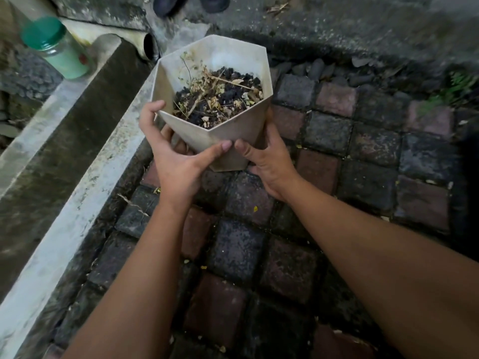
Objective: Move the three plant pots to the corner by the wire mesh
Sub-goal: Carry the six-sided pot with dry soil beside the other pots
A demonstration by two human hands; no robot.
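Note:
A white faceted plant pot [197, 134] with dark soil and dry leaves and stems inside is held over the paving, tilted slightly toward me. My left hand [173, 161] wraps its left side, thumb across the near face and fingers behind the rim. My right hand [267, 161] grips its right lower side, thumb tip meeting the left thumb. Only this one pot is in view, and no wire mesh shows.
Red and grey paving blocks [233, 244] cover the ground. A concrete drain channel [51, 161] runs diagonally at left. A clear jar with a green lid [55, 46] stands on its far ledge beside a pipe end [149, 49]. Dark shoes [190, 3] show at the top.

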